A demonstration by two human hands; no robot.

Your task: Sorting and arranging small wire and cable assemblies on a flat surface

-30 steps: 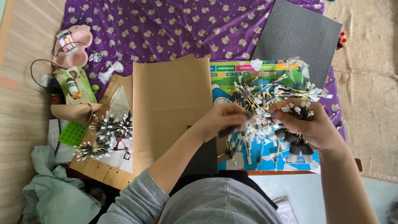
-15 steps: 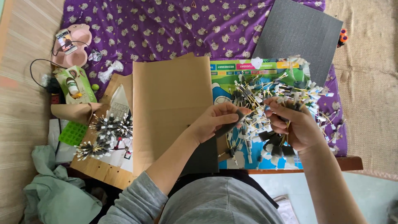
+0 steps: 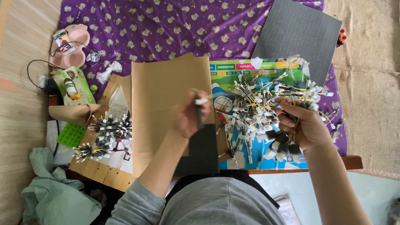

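My left hand (image 3: 189, 116) hangs over a tan sheet of paper (image 3: 166, 96) and pinches one small dark stick with a white tip (image 3: 198, 109). My right hand (image 3: 303, 125) grips a bundle of the same sticks with yellow wires (image 3: 283, 143), beside a big loose pile of them (image 3: 262, 104) lying on a colourful printed board (image 3: 233, 83). Just below my left hand, a dark foam pad (image 3: 202, 152) lies partly on the paper.
Two finished bundles (image 3: 106, 133) lie on a wooden board at left, by a green grid tray (image 3: 71, 134), a green carton (image 3: 74, 85) and a pink case with a phone (image 3: 68, 43). A large grey foam sheet (image 3: 298, 33) lies on the purple cloth (image 3: 158, 25).
My left hand has pulled away from the pile to the left, carrying one stick over the tan paper. My right hand stays at the pile with its bundle.
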